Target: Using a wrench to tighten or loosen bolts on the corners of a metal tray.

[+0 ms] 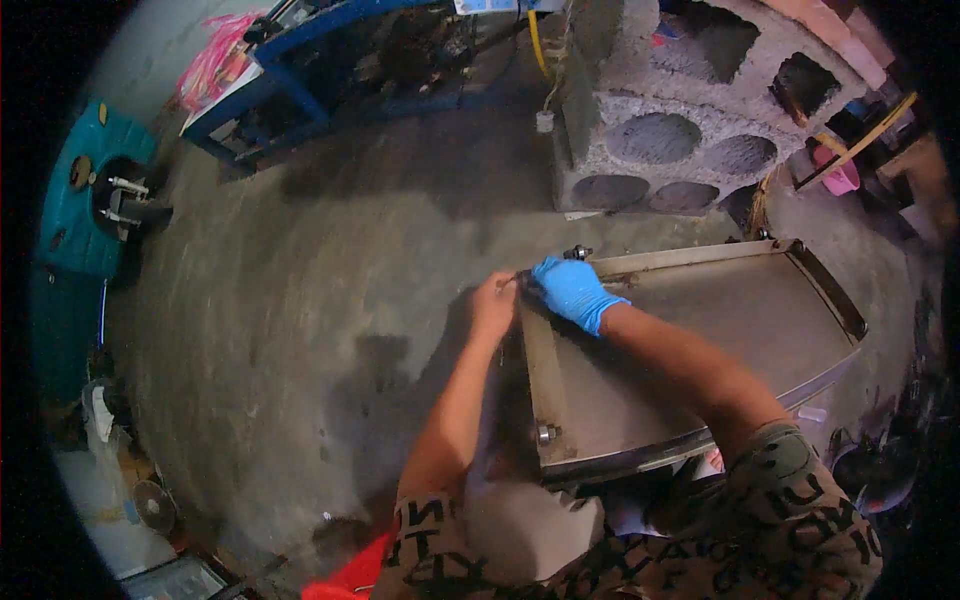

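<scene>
A shallow metal tray-like panel (730,315) with raised edges lies in front of me, to the right. Both hands meet at its far left corner. My left hand (492,305), bare, is closed in a pinch just outside that corner; what its fingers hold is too small to name. My right hand (572,291) wears a blue glove and curls closed over the corner, around something dark that its fingers mostly cover. Just beyond the glove a bolt-like metal fitting (577,253) sticks out. Another bolt with a nut (546,433) sits at the near left corner.
Stacked concrete blocks (590,130) with round holes stand beyond the panel. A blue metal frame (290,85) is at the far left, near a teal cabinet-like thing (75,220). A pink container (842,178) lies far right. Concrete floor (250,330) stretches left of my hands.
</scene>
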A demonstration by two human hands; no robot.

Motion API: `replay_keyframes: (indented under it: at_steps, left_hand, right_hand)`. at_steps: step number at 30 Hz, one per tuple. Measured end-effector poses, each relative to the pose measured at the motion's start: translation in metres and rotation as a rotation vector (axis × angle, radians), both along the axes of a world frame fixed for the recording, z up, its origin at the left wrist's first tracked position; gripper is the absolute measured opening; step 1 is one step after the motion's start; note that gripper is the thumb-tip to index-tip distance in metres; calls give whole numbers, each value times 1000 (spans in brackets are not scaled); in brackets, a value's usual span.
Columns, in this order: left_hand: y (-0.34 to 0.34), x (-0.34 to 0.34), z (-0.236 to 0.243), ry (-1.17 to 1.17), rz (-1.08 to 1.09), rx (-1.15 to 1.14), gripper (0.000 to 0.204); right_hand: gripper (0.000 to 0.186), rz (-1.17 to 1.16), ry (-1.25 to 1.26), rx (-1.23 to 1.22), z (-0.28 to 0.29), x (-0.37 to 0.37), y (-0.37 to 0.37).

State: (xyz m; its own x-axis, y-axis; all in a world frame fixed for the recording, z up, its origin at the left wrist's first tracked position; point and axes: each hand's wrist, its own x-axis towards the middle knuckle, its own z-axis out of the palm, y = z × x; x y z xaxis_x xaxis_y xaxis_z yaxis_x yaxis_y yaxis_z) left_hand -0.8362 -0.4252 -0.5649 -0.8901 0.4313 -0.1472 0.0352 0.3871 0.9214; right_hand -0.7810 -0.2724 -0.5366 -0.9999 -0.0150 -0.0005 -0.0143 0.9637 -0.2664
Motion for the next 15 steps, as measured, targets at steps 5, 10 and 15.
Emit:
replay_keyframes:
  at_steps: [5,10,15]
  left_hand:
    - [0,-4,-5,30,21,-132,22]
    - [5,-4,-2,66,-18,-189,28]
    - [3,-10,-12,-55,34,-234,37]
  right_hand:
    - [12,5,43,33,0,-4,-10]
    - [11,147,98,82,-3,-9,-4]
    - [12,123,172,55,5,-8,-13]
